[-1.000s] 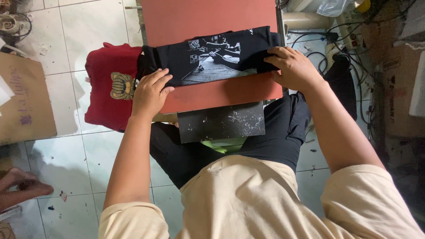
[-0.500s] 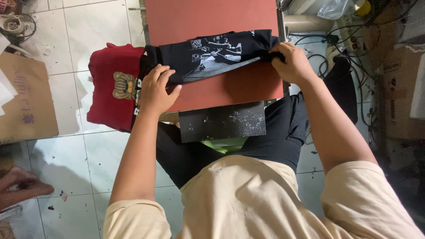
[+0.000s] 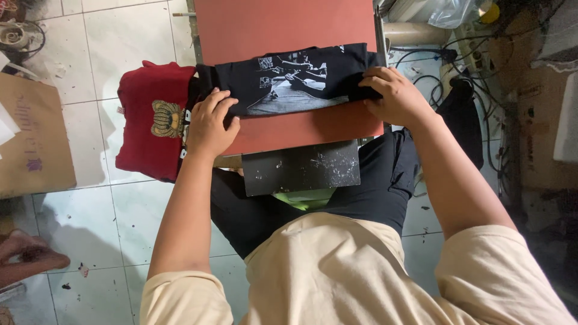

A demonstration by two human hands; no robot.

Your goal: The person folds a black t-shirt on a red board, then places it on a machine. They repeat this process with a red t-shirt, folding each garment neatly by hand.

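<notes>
A black printed T-shirt (image 3: pixel 295 81), folded into a band, lies across a reddish-brown flat board (image 3: pixel 283 24). My left hand (image 3: pixel 211 123) presses down on the shirt's left end at the board's edge. My right hand (image 3: pixel 391 96) grips the shirt's right end with curled fingers. A red T-shirt (image 3: pixel 147 129) with a gold crown print hangs to the left of the board, beside my left hand. A black speckled panel (image 3: pixel 301 168) sits below the board, over my lap.
Brown cardboard (image 3: pixel 30 138) lies on the white tiled floor at left. Another person's foot (image 3: pixel 27 259) shows at lower left. Cables and dark cloth (image 3: pixel 457 102) crowd the right side, with a plastic bag (image 3: pixel 445 12) at the top.
Both hands have slid the black shirt a little further up the board. My left hand has shifted slightly right along the shirt's end; my right hand keeps its grip.
</notes>
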